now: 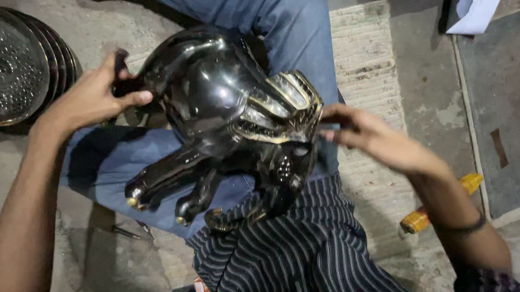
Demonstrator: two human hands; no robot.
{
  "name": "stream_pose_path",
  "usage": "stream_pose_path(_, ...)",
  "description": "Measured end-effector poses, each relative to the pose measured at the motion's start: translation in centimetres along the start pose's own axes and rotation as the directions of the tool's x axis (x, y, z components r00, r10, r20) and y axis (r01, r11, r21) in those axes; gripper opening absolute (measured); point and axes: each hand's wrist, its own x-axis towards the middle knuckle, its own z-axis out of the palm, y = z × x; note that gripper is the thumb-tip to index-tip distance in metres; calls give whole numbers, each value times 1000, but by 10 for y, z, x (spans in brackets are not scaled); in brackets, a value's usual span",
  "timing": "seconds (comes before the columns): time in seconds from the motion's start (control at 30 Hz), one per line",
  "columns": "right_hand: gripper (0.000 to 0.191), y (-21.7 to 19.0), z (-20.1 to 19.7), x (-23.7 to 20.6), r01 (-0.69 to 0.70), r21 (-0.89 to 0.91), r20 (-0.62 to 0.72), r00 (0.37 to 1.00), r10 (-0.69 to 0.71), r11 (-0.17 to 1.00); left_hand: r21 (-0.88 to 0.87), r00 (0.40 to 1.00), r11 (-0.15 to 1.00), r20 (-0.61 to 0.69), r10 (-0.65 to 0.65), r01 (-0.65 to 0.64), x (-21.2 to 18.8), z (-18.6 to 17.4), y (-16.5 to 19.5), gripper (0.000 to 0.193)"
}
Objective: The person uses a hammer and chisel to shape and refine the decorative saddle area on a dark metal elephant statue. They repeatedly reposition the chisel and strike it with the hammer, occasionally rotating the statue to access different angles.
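A glossy black animal figurine with gold trim lies across my lap, its legs pointing toward the lower left and its gold-patterned saddle part facing right. My left hand grips the figurine's dark end at the upper left, thumb across it. My right hand touches the gold-edged part at the figurine's right side, fingers pinched on something thin and dark that I cannot make out. Blue jeans and a dark striped shirt show beneath the figurine.
Stacked perforated metal plates lie at the upper left on the concrete floor. A woven mat runs under my legs. White papers sit at the upper right, a yellow-orange tool by my right forearm, a grey mat at right.
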Motion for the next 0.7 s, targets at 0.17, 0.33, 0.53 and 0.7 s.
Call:
stream_pose_path(0.17,35,10,-21,9,410,-66,-264,872,-413,910,-101,966,992,-257,42,-70,-18,-6,17,57)
stream_pose_path(0.33,29,42,-24,28,463,-173,-605,647,-465,869,-137,870,988,-493,-10,-66,-61,8,57,47)
stream_pose_path(0.53,26,65,18,52,414,-18,-605,720,-339,910,-578,748,802,-596,-290,-149,-114,49,87,37)
stream_pose_path(0.7,30,85,28,44,176,132,-542,837,-78,975,-727,757,670,-519,-397,-147,-143,75,103,45)
